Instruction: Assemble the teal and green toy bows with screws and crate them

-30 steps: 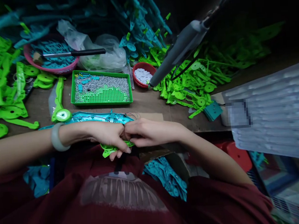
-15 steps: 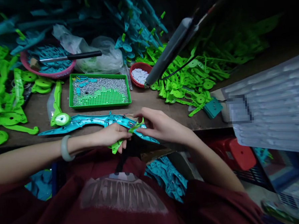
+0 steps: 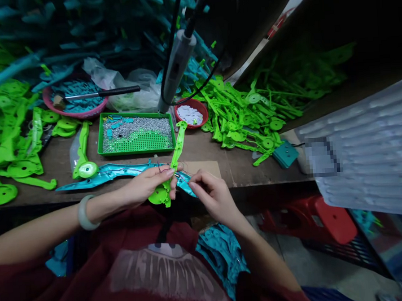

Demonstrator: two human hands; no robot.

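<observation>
My left hand [image 3: 149, 184] reaches in from the left over the near edge of the table [image 3: 204, 150], forearm almost level, with a pale bracelet [image 3: 84, 213] on the wrist. Its fingers are curled around the round lower end of a long green plastic part [image 3: 176, 154], thumb pressed on top. The green plastic part stands tilted, with its narrow end pointing up and away from me towards a green tray [image 3: 101, 133] full of small metal screws.

My right hand [image 3: 212, 197] comes up from the lower right, wrist bent. Thumb and forefinger are pinched together just beside the green plastic part's round end. I cannot tell whether anything small sits between them.

Under both hands a long blue plastic part [image 3: 114, 171] lies flat along the table's front edge. Its right tip is by my right fingertips.

Beyond the tray's right corner sits a red bowl [image 3: 204, 110] of white discs. A grey power screwdriver [image 3: 176, 68] hangs over the tray's far edge. Far left, a hammer [image 3: 97, 94] rests across a pink basket [image 3: 50, 102]. Loose green pieces [image 3: 243, 117] are heaped on the right.
</observation>
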